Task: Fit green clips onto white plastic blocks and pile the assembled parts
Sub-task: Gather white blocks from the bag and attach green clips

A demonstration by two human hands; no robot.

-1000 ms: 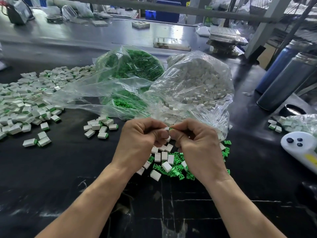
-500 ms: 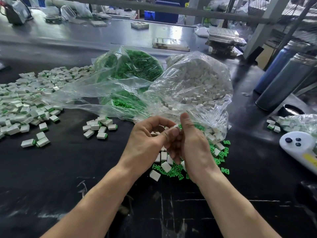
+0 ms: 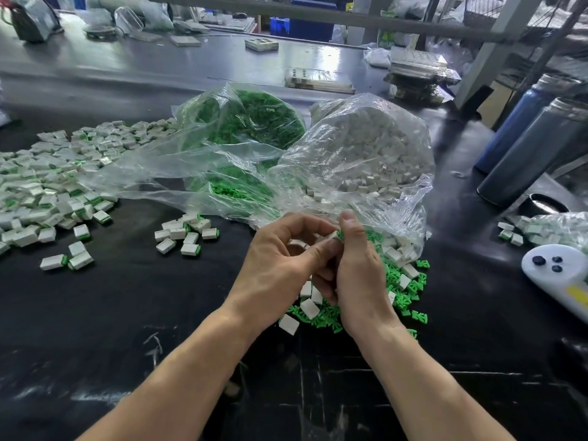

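Note:
My left hand and my right hand meet above the table's middle. Together they pinch a white block with a green clip between thumbs and fingertips; the part is mostly hidden by my fingers. Under my hands lies a heap of loose green clips mixed with white blocks. Assembled parts form a big pile at the left and a small group nearer the middle. Behind stand a clear bag of green clips and a clear bag of white blocks.
Two tall dark bottles stand at the right, with a black lid beside them. A white controller lies at the right edge near another small bag of parts. Trays and clutter sit at the back.
My hands rose and turned: the right thumb now points up and the left fingers have opened out around the part. The view shifted slightly.

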